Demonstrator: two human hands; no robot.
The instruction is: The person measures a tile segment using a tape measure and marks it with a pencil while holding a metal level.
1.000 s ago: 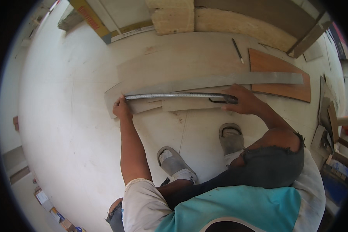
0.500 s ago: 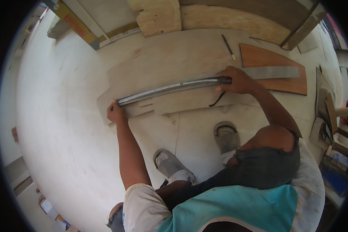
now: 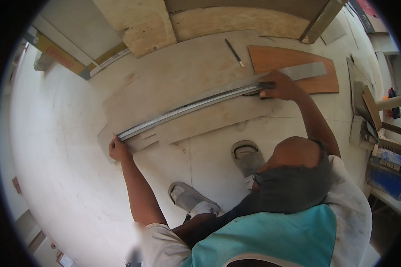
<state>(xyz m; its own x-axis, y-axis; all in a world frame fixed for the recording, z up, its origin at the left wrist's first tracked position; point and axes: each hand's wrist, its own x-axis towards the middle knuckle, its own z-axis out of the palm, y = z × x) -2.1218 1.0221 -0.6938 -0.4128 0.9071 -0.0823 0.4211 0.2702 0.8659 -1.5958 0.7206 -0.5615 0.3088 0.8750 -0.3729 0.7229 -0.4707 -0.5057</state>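
A tape measure point(image 3: 187, 108) stretches slantwise over a pale flat sheet point(image 3: 165, 73) on the floor. My left hand point(image 3: 120, 150) pinches the free end of its metal blade near the sheet's left corner. At the other end, my right hand point(image 3: 281, 86) is closed around the dark case, which the fingers mostly hide. A grey metal strip point(image 3: 309, 71) sticks out beyond my right hand and lies across a reddish-brown wood panel point(image 3: 318, 84). Farther up the sheet rests a dark pen-like tool point(image 3: 234, 52) with a pale tip.
Plywood boards point(image 3: 240, 22) stand along the far side, with a long yellow-and-grey box point(image 3: 58, 53) at the far left. Offcuts point(image 3: 358, 98) lean at the right, near a blue container point(image 3: 387, 178). My sandalled feet point(image 3: 189, 196) are on the tiled floor, close to the sheet.
The view has shifted, so the scene sits farther left. The tape now lies lower, flatter against the sheet, with its marked face showing. Both hands keep hold of its ends.
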